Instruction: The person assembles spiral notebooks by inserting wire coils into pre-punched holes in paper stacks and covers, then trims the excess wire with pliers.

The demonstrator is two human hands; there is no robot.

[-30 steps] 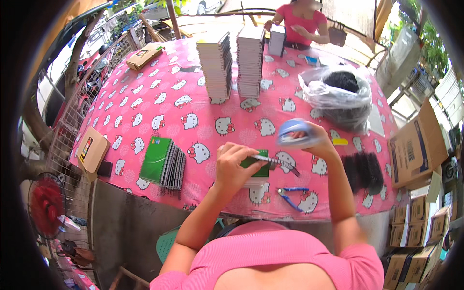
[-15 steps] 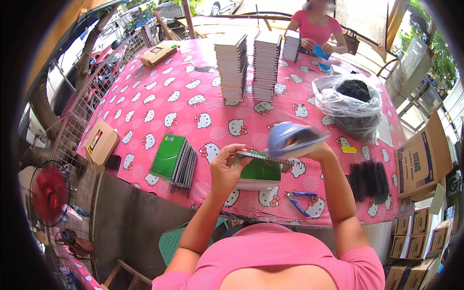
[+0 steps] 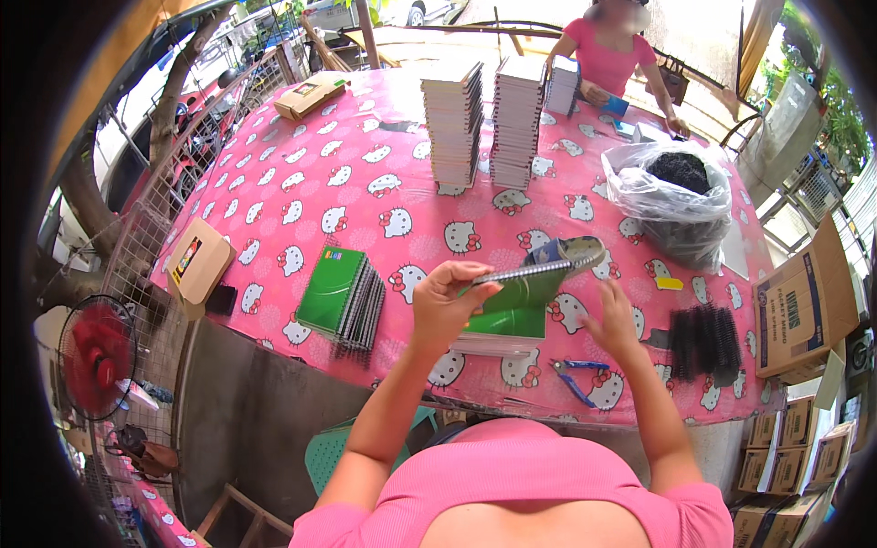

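Observation:
My left hand point(image 3: 449, 300) pinches a green spiral notebook point(image 3: 532, 289) at one end, holding it tilted with its coiled edge up. Under it lies a short stack of green-covered pages point(image 3: 505, 323). My right hand point(image 3: 618, 320) is beside the stack with fingers apart and nothing in them. Just beyond the notebook rests a blue and tan curved thing, like a slipper point(image 3: 585, 252), partly hidden by the notebook. Blue-handled cutting pliers point(image 3: 579, 380) lie spread near the front edge. On the left stands a stack of green spiral notebooks point(image 3: 336, 294).
Two tall notebook stacks point(image 3: 451, 128) stand at the back. To the right are a plastic bag of black coils point(image 3: 678, 205), loose black coils point(image 3: 703, 345), a yellow slip point(image 3: 669, 283) and an open carton point(image 3: 797, 315). Across the table point(image 3: 365, 224) a co-worker point(image 3: 610, 59) handles blue-covered items.
My right hand has let go of the blue slipper-like thing and drawn back toward me. The notebook in my left hand has tilted, showing more cover. The co-worker's arm has reached out sideways.

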